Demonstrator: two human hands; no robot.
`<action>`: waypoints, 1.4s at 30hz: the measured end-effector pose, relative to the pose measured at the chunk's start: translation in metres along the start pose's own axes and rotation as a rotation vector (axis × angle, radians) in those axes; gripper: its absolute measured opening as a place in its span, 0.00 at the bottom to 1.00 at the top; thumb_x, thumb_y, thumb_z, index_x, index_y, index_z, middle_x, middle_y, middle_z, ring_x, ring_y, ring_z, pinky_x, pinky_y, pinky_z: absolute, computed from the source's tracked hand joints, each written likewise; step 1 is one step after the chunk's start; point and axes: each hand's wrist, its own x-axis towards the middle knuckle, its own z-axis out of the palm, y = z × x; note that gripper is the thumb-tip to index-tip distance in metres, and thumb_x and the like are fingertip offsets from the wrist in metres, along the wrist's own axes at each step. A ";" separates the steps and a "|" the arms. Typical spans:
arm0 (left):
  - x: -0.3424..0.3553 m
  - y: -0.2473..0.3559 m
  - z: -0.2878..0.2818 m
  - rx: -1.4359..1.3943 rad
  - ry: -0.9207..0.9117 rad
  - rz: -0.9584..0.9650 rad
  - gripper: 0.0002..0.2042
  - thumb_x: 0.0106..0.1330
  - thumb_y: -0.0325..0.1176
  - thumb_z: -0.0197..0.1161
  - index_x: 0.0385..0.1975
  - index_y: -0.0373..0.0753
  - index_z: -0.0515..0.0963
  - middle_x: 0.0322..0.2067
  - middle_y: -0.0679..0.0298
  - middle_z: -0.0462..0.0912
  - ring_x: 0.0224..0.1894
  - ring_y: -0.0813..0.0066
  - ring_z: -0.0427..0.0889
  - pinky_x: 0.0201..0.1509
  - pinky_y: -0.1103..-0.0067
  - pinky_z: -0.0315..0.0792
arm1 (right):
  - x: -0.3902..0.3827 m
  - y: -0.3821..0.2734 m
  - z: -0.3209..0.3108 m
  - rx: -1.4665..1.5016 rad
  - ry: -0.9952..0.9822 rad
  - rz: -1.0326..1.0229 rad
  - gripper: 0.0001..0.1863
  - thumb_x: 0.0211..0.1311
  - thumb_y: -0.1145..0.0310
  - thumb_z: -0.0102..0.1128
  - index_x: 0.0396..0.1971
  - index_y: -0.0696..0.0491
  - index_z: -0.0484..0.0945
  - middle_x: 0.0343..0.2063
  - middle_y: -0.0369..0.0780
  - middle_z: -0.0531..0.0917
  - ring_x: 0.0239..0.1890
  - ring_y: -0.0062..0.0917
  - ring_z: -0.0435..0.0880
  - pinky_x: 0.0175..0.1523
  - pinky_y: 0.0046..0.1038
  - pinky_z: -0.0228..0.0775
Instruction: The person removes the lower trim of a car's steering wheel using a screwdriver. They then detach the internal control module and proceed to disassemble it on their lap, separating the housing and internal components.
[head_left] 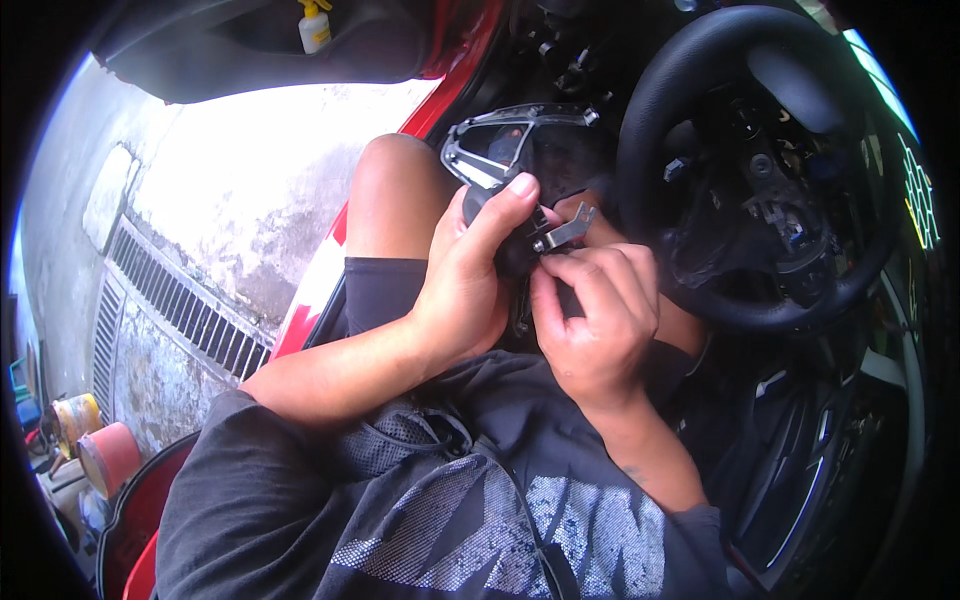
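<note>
My left hand (465, 265) is wrapped round a dark car part, its thumb pressed along the top. From that grip a black and silver open trim frame (470, 160) reaches forward in a looped shape. A small bent metal bracket (568, 232) sticks out on the part's right side. My right hand (603, 310) is closed in a pinch just below the bracket, touching the part's near end. Whatever lies between its fingertips is hidden. Both hands are above my lap.
At right stands a black steering wheel (640, 130) with its centre uncovered and inner parts showing. The open door (270, 60) holds a yellow-topped bottle (314, 32). Outside are a floor grate (185, 290) and a pink bucket (110, 458). A red sill edge (318, 275) runs beside my leg.
</note>
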 end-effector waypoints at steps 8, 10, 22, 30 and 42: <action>0.001 -0.003 -0.004 -0.040 -0.058 0.057 0.22 0.79 0.49 0.59 0.51 0.32 0.80 0.51 0.49 0.89 0.65 0.52 0.85 0.75 0.59 0.73 | 0.008 0.004 0.000 0.129 -0.014 0.131 0.08 0.51 0.81 0.77 0.31 0.57 0.87 0.32 0.40 0.89 0.39 0.38 0.86 0.45 0.37 0.78; 0.001 -0.003 -0.003 0.030 -0.054 0.055 0.23 0.79 0.49 0.59 0.53 0.31 0.81 0.53 0.48 0.88 0.65 0.53 0.84 0.76 0.59 0.72 | 0.009 0.007 0.001 0.123 -0.003 0.118 0.09 0.49 0.81 0.77 0.30 0.57 0.86 0.31 0.40 0.88 0.38 0.38 0.86 0.44 0.37 0.78; 0.004 0.010 -0.008 -0.223 -0.086 -0.089 0.28 0.81 0.54 0.55 0.57 0.29 0.81 0.58 0.48 0.87 0.71 0.48 0.79 0.78 0.52 0.71 | -0.025 0.034 -0.011 1.045 0.058 0.583 0.09 0.64 0.86 0.68 0.41 0.60 0.84 0.40 0.40 0.86 0.38 0.16 0.81 0.43 0.19 0.74; 0.001 0.012 -0.007 -0.072 -0.190 -0.012 0.36 0.81 0.58 0.48 0.67 0.24 0.75 0.65 0.45 0.82 0.76 0.49 0.74 0.81 0.53 0.67 | -0.043 0.037 -0.005 1.270 -0.025 0.752 0.06 0.70 0.82 0.65 0.43 0.59 0.81 0.45 0.48 0.90 0.45 0.22 0.89 0.52 0.23 0.83; -0.002 0.024 -0.015 0.144 -0.210 0.179 0.42 0.72 0.64 0.66 0.76 0.44 0.64 0.77 0.43 0.67 0.75 0.50 0.73 0.79 0.60 0.64 | -0.031 0.029 0.010 1.133 -0.033 0.795 0.08 0.75 0.77 0.68 0.50 0.58 0.84 0.52 0.42 0.86 0.54 0.21 0.86 0.61 0.23 0.78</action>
